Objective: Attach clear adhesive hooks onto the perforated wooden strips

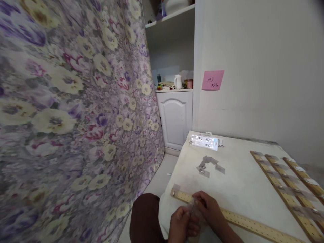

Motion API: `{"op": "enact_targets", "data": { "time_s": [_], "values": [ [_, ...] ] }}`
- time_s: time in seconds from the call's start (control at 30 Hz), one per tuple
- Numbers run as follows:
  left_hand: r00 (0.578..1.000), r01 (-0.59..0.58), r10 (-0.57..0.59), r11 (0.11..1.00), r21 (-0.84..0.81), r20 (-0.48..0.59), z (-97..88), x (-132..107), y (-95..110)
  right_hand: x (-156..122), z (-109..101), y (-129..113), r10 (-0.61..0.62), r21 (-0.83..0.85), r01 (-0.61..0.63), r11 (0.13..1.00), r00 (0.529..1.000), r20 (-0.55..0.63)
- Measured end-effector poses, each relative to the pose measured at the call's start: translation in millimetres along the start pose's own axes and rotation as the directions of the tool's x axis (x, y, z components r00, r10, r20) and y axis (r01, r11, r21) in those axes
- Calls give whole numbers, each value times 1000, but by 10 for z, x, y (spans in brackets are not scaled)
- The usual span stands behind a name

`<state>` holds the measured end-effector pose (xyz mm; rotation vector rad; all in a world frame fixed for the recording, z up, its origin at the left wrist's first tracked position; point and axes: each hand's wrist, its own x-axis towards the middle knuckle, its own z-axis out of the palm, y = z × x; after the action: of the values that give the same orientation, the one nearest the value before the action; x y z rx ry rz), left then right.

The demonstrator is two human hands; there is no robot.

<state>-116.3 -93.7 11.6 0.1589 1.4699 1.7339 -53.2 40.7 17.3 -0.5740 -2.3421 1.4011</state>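
My left hand (180,223) and my right hand (209,210) meet over the near edge of the table. Both pinch a small clear plastic piece (193,206); its details are too blurred to make out. Beneath them runs a long pale wooden strip (243,221) dotted with holes. A clear square with a small shiny piece (174,191) sits at the strip's far left end. Beyond my hands, several similar clear squares with small metal bits (211,161) lie in a loose cluster.
Clear plastic packaging (204,141) lies at the table's back left corner. On the right, several wooden strips (280,185) carry clear squares. A floral curtain (76,118) hangs along the left. Behind stands a white cabinet (176,118); a pink note (213,80) is on the wall.
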Motion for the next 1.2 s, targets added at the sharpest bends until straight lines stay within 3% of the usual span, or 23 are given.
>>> {"op": "enact_targets", "data": {
  "time_s": [0.2, 0.47, 1.2],
  "values": [
    [999, 18, -19, 1000, -22, -48, -11, 69, -22, 225, 82, -34, -76, -87, 77, 993, 997, 9],
    [990, 75, -80, 996, -44, -120, 31, 145, 23, 453, 210, 10, -49, -142, 51, 988, 999, 20],
    [972, 75, -70, 997, 15, -224, 84, 241, 99, 518, 293, 181, -16, -166, 18, 986, 1000, 14]
  ]
}}
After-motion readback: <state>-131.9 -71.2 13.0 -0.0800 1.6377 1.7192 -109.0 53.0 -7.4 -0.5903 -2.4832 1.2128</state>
